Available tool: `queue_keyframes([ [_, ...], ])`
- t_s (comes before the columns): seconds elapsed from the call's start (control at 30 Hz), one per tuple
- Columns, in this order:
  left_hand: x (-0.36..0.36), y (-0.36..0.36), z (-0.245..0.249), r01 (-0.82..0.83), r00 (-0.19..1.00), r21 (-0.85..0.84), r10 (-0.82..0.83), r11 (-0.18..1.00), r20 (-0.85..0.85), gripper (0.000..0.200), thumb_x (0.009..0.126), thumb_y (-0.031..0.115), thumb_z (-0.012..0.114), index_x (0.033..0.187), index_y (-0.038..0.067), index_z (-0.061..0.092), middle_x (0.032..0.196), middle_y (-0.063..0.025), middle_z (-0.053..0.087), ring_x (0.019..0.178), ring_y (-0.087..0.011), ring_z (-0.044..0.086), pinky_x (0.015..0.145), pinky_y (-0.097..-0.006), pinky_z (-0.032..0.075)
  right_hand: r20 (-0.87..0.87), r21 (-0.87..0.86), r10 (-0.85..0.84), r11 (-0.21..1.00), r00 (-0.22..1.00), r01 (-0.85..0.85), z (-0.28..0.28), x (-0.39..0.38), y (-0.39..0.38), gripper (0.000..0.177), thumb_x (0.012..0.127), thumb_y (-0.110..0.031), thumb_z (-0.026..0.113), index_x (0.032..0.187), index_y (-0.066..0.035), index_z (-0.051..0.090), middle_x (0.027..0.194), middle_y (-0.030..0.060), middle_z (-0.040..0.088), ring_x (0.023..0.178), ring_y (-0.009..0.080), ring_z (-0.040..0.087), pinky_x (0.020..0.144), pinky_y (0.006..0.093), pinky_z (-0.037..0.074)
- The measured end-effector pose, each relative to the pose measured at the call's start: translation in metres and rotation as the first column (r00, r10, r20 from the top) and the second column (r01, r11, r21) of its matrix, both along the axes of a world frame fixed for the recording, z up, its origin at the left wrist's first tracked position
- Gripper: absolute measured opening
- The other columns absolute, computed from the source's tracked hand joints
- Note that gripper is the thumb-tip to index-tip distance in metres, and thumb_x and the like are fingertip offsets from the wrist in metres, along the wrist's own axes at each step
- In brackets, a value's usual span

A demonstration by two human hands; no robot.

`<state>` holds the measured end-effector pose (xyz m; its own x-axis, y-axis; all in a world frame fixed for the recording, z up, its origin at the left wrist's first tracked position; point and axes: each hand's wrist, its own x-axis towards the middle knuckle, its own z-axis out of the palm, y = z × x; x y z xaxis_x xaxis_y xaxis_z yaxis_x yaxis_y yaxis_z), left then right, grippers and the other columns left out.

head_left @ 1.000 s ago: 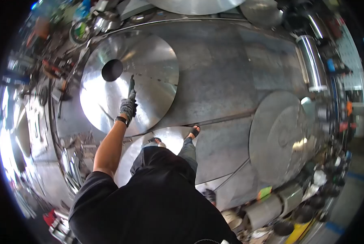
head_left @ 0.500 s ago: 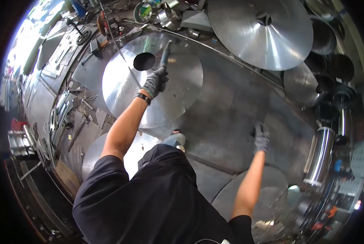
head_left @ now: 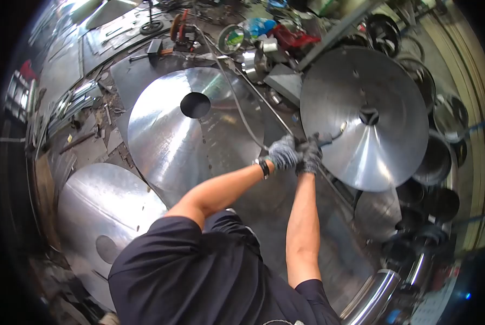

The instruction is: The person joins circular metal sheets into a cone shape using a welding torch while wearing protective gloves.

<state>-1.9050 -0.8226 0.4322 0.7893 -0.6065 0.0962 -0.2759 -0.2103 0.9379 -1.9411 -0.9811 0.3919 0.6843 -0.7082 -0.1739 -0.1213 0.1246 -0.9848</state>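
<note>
My left hand (head_left: 283, 153), in a grey knit glove with a dark band at the wrist, is closed round the rear of a welding torch (head_left: 335, 133). A bent neck with a pale tip points right from the torch, over the near left part of a steel disc (head_left: 383, 162) with a round centre hole. My right hand (head_left: 309, 156), gloved alike, is closed on the torch handle just ahead of my left hand. A grey hose (head_left: 234, 95) runs from my hands toward the far left. Gloves hide most of the handle.
A shiny holed disc (head_left: 169, 146) lies left on the dark steel plate (head_left: 269, 200). Another disc (head_left: 104, 200) lies lower left. Dark pipe rings (head_left: 433, 157) and a shiny cylinder (head_left: 372, 298) line the right. A grey angled block (head_left: 283, 82) and scrap sit at the back.
The view has swung right. My left hand brought the torch from over the left disc to the right disc. My right hand rose from the plate and closed on the torch.
</note>
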Motion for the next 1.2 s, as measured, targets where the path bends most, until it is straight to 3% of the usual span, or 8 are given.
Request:
queue_keyframes([
  [0.13, 0.001, -0.052, -0.024, -0.034, 0.999, -0.050, 0.033, 0.998, -0.025, 0.071, 0.083, 0.040, 0.082, 0.139, 0.004, 0.055, 0.131, -0.0233, 0.068, 0.122, -0.0396, 0.067, 0.103, -0.0447, 0.055, 0.066, 0.314, -0.129, 0.944, 0.989, 0.102, 0.000, 0.028, -0.074, 0.038, 0.103, -0.044, 0.061, 0.104, -0.006, 0.065, 0.089, 0.0090, 0.068, 0.077, 0.0227, 0.066, 0.072, 0.0401, 0.056],
  [0.2, -0.012, -0.077, -0.058, -0.054, 0.998, -0.145, 0.048, 0.988, -0.047, 0.072, 0.085, 0.041, 0.082, 0.139, 0.003, 0.053, 0.136, -0.0245, 0.064, 0.129, -0.0386, 0.063, 0.108, -0.0442, 0.051, 0.102, 0.007, -0.410, 0.912, 0.906, 0.411, -0.063, 0.050, -0.150, 0.036, 0.100, -0.041, 0.065, 0.107, -0.005, 0.065, 0.088, 0.0092, 0.067, 0.074, 0.0238, 0.065, 0.073, 0.0375, 0.057],
  [0.33, -0.064, -0.101, -0.151, 0.033, 0.943, 0.147, 0.018, 0.989, -0.333, 0.087, 0.086, 0.042, 0.083, 0.153, 0.001, 0.046, 0.146, -0.0265, 0.058, 0.134, -0.0416, 0.059, 0.114, -0.0447, 0.047, 0.110, 0.177, 0.013, 0.984, 0.994, -0.033, -0.099, 0.086, -0.198, 0.036, 0.103, -0.038, 0.062, 0.119, -0.005, 0.062, 0.090, 0.0102, 0.067, 0.072, 0.0231, 0.063, 0.072, 0.0358, 0.057],
  [0.4, -0.086, -0.113, -0.246, -0.180, 0.829, 0.231, 0.274, 0.956, -0.487, 0.085, 0.087, 0.040, 0.082, 0.153, 0.001, 0.046, 0.144, -0.0276, 0.060, 0.135, -0.0402, 0.059, 0.113, -0.0428, 0.048, -0.387, -0.483, 0.559, 0.555, 0.734, -0.677, -0.158, 0.122, -0.257, 0.035, 0.106, -0.032, 0.059, 0.133, -0.009, 0.056, 0.093, 0.0116, 0.069, 0.073, 0.0229, 0.065, 0.072, 0.0371, 0.057],
  [0.5, -0.109, -0.107, -0.352, -0.302, 0.500, 0.539, 0.612, 0.786, -0.613, 0.075, 0.089, 0.041, 0.081, 0.147, 0.003, 0.052, 0.128, -0.0255, 0.070, 0.119, -0.0383, 0.069, 0.102, -0.0441, 0.054, -0.298, -0.552, 0.702, 0.426, 0.647, -0.717, -0.246, 0.173, -0.221, 0.048, 0.104, -0.031, 0.061, 0.146, -0.011, 0.049, 0.110, 0.0163, 0.076, 0.085, 0.0316, 0.074, 0.079, 0.0426, 0.058],
  [0.6, -0.138, -0.108, -0.403, -0.407, 0.336, 0.611, 0.733, 0.679, -0.591, 0.064, 0.091, 0.042, 0.078, 0.139, 0.004, 0.058, 0.119, -0.0236, 0.074, 0.111, -0.0399, 0.072, 0.097, -0.0463, 0.057, -0.822, -0.466, 0.495, -0.299, 0.283, -0.833, -0.295, 0.230, -0.183, 0.051, 0.101, -0.032, 0.063, 0.146, -0.010, 0.050, 0.095, 0.0196, 0.077, 0.087, 0.0417, 0.074, 0.080, 0.0511, 0.057],
  [0.97, -0.115, -0.157, -0.579, -0.704, -0.128, 0.494, 0.593, 0.509, -0.795, 0.025, 0.096, 0.020, 0.080, 0.111, 0.002, 0.070, 0.092, -0.0074, 0.075, 0.083, -0.0160, 0.071, 0.078, -0.0337, 0.058, -0.972, -0.094, 0.225, -0.640, -0.069, -0.762, -0.540, 0.282, -0.039, 0.045, 0.101, -0.042, 0.058, 0.133, -0.011, 0.062, 0.119, 0.0237, 0.073, 0.108, 0.0438, 0.070, 0.092, 0.0524, 0.056],
  [1.2, -0.049, -0.139, -0.629, -0.873, 0.143, 0.244, 0.699, 0.423, -0.700, 0.026, 0.096, 0.019, 0.079, 0.112, 0.000, 0.071, 0.097, -0.0138, 0.077, 0.088, -0.0204, 0.074, 0.084, -0.0352, 0.059, -0.896, -0.346, 0.418, -0.444, 0.151, -0.827, -0.574, 0.352, 0.041, 0.056, 0.101, -0.051, 0.058, 0.121, 0.002, 0.065, 0.105, 0.0326, 0.073, 0.104, 0.0481, 0.071, 0.095, 0.0520, 0.056],
])
